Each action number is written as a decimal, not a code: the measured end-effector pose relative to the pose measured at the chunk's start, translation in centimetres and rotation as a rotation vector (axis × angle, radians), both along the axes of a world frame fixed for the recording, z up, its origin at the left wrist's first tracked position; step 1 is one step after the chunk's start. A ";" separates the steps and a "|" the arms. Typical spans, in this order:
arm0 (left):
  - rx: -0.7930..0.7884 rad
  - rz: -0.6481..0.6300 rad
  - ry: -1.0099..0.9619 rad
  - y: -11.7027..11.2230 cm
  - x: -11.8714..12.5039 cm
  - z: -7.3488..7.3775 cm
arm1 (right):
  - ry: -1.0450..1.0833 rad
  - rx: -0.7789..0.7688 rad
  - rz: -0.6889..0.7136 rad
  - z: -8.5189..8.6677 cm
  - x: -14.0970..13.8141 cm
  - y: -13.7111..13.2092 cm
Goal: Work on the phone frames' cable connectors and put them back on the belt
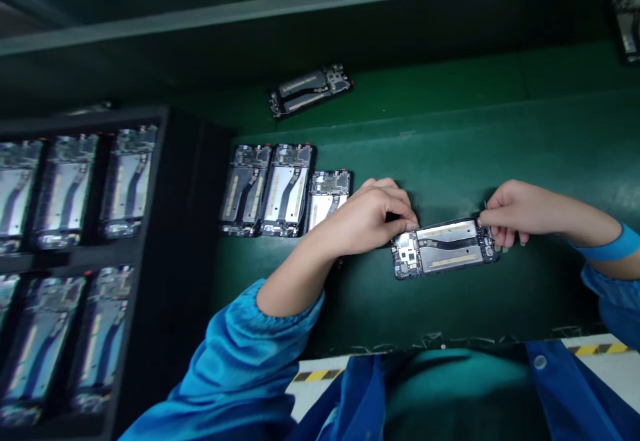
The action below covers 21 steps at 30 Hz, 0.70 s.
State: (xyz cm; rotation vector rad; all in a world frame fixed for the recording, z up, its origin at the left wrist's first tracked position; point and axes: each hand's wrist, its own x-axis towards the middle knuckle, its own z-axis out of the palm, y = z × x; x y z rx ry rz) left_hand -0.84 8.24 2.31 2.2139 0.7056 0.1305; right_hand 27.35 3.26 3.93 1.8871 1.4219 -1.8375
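Note:
An opened phone point(449, 249) lies face down on the green mat, its circuit board to the left and grey battery bay bare. Along its far edge a thin black cable point(445, 223) bows slightly outward. My left hand point(377, 217) is closed in a pinch at the phone's far left corner, by one end of this cable. At the far right corner my right hand point(515, 211) pinches thumb and forefinger by the cable's other end, its remaining fingers curled past the phone's edge. The fingertips hide the cable's ends.
Left of my hands stand two opened phones point(286, 191) side by side and a third phone point(329, 194), partly behind my left hand. Another phone point(310, 91) lies tilted farther back. A black rack point(167, 261) with several phones rises at the left. A ledge point(320, 4) crosses the back.

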 end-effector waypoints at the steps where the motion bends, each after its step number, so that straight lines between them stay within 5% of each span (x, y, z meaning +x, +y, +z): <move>1: 0.001 0.000 0.001 -0.1 0.1 0.0 | 0.004 0.003 -0.008 0.0 0.0 -0.1; 14: 0.069 -0.036 0.031 -0.6 2.2 0.0 | 0.022 0.033 -0.033 -0.3 -0.2 -0.2; 21: 0.114 -0.076 0.056 -0.3 5.7 0.2 | 0.060 0.058 -0.040 -0.8 -0.1 -0.3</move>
